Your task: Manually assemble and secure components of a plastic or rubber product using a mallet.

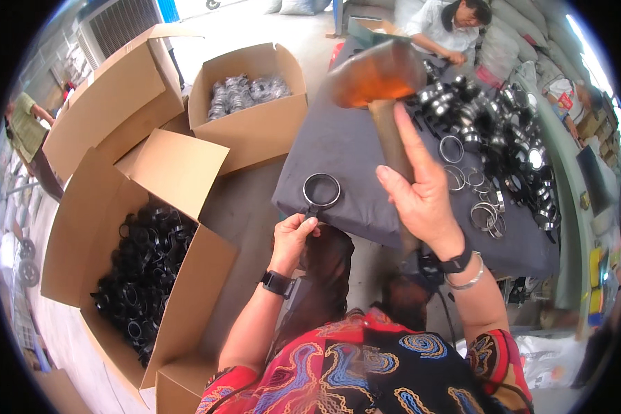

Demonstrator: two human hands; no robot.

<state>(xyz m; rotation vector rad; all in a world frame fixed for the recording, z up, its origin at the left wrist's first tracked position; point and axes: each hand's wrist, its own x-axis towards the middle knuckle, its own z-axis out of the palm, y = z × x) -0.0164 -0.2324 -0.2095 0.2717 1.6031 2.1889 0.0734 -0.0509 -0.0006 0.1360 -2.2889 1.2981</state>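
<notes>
My left hand (291,245) pinches the short stem of a black ring-shaped part (337,195) at the near left corner of a grey-covered table (366,165). A silvery edge shows around the ring, which rests on the cloth. In my right hand (426,196) is a mallet (391,131), raised over the table, its handle lying against the palm and the index finger stretched along it. The mallet's amber-brown head (383,74) is blurred. Several loose metal rings (485,219) lie to the right of my right hand.
Black and silver ring parts (510,131) are heaped along the table's right side. An open carton (69,241) of black parts stands at left; another carton (255,141) beyond holds bagged pieces. A co-worker (438,31) sits at the far end; another person (31,131) stands far left.
</notes>
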